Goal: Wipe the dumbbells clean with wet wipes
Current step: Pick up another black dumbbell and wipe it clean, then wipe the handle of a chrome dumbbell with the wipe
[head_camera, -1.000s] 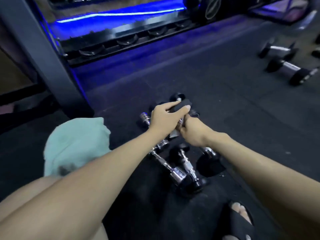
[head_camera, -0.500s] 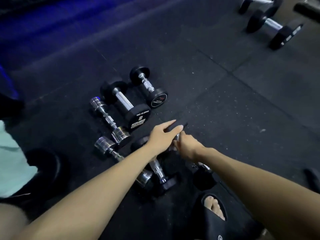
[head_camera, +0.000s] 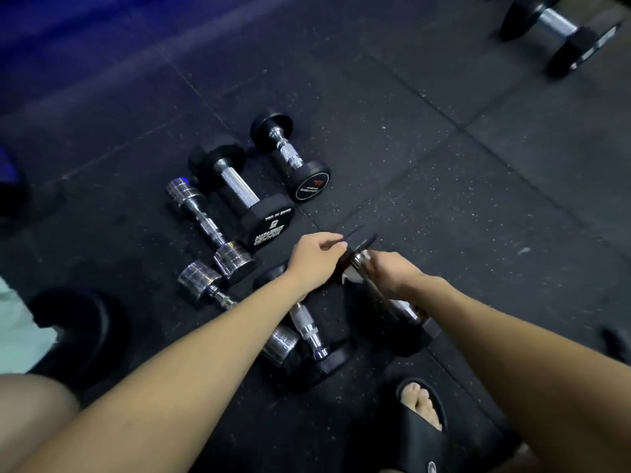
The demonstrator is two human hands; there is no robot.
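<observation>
Because the work is done sitting low, a black rubber floor [head_camera: 444, 165] fills the view and everything lies on it within arm's reach. Toward 10 o'clock from the hands a cluster of dumbbells [head_camera: 239, 189] rests side by side, black-ended and chrome ones, probably lined up so each can be taken in turn; two more lie under the left forearm at about 6 o'clock. Another pair [head_camera: 560, 32] sits well apart at 1 o'clock. At 5 o'clock a foot in a black slide sandal [head_camera: 423, 428] is planted just beside the work. At centre, the right hand [head_camera: 392, 274] curls around the chrome handle of one dumbbell [head_camera: 403, 308], tilting its far end up, likely to steady it for wiping. The left hand [head_camera: 317, 257] pinches a dark wipe [head_camera: 355, 250] against that raised end, thumb and fingers closed on it. Whether the wipe is wet cannot be told.
</observation>
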